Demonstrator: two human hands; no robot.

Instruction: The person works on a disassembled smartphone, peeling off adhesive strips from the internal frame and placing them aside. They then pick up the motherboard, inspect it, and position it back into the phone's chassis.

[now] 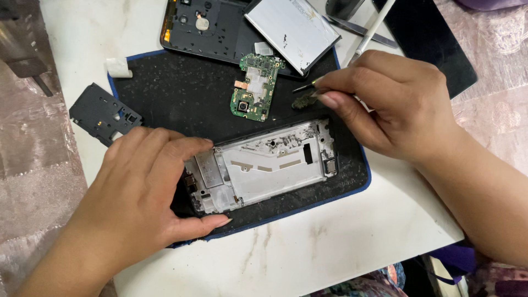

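From the head camera, the left hand point(137, 187) gripped the near-left end of a stripped phone frame point(264, 165), thumb under its near edge and fingers curled over its far edge, clamped on it. The frame lay slightly askew on a black mat point(181, 93) with a blue rim, its silver inner side up, in the near half of the mat. The right hand point(396, 104) hovered just beyond the frame's right end, thumb and forefinger pinched shut on tweezers point(305, 86) whose tips pointed left, ending just above a small dark scrap point(303, 101) on the mat. A green circuit board point(256, 87) lay on the mat just left of the tweezer tips, apart from the frame. Beyond it, at the mat's far edge, lay a dark phone back shell point(203, 27) with a silver battery point(291, 30) tilted over its right part. A small black plastic cover point(104, 114) sat on the white marble worktop point(308, 253) just off the mat's left edge, and a small white block point(118, 67) lay near the mat's far-left corner. A white stick-like tool point(374, 27) slanted across the far right, passing behind the right hand, beside a dark flat panel point(434, 44). The two hands were well apart, one at each end of the frame.
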